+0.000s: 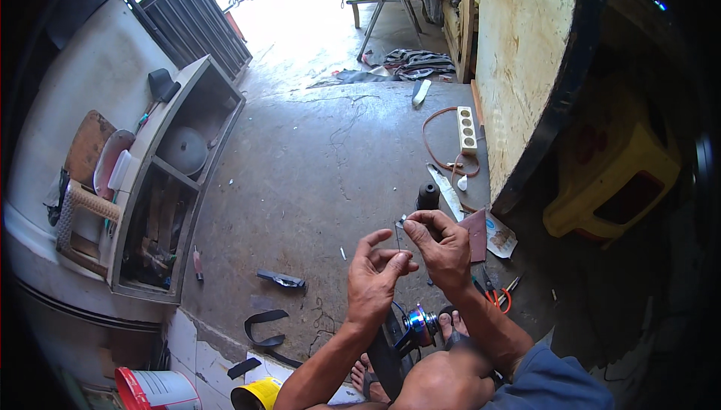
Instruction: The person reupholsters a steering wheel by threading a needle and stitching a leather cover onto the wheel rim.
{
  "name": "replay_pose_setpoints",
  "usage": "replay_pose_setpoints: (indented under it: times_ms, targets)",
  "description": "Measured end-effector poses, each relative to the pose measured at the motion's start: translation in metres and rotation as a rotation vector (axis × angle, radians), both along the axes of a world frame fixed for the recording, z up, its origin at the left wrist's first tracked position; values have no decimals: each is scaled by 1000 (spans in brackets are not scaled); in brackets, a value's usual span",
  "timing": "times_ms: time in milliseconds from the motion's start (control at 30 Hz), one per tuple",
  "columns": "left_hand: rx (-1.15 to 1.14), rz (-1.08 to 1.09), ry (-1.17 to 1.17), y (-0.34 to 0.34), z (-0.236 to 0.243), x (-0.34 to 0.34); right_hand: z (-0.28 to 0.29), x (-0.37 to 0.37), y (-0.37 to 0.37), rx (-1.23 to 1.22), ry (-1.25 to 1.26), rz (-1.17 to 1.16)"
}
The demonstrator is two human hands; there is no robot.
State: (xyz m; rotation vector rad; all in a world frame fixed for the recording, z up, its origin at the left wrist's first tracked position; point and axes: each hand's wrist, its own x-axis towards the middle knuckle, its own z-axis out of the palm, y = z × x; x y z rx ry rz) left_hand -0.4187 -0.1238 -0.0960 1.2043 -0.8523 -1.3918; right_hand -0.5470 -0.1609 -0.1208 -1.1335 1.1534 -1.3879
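Note:
In front of me, my right hand (443,248) pinches a small pale piece (401,221) between thumb and fingertips; what kind it is, I cannot make out. A thin dark thread (398,237) runs down from it toward my left hand (375,282), whose thumb and a finger press together on it while the index finger is raised. Below the hands, close to my body, is a shiny blue and purple fishing reel (420,324). Beside it a wide black strap (384,361) runs down near my sandalled feet. A dark bottle (427,197) stands just beyond my right hand.
Red-handled pliers (501,299) lie right, near a reddish sheet (475,234). A power strip (466,131) with a cord is farther off. Left are a black tool (281,278), a curled black strap (263,329), a low cabinet (158,158), a yellow can (259,393) and a bucket (158,390).

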Motion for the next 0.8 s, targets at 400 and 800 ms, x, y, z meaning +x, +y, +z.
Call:
replay_pose_setpoints:
  times_ms: [400, 800]
  targets:
    - [39, -118, -128, -2, 1, -2, 0, -1, 8, 45, -69, -11]
    - [-22, -66, -107, 0, -10, 0, 2, -1, 12, -43, 11, -25]
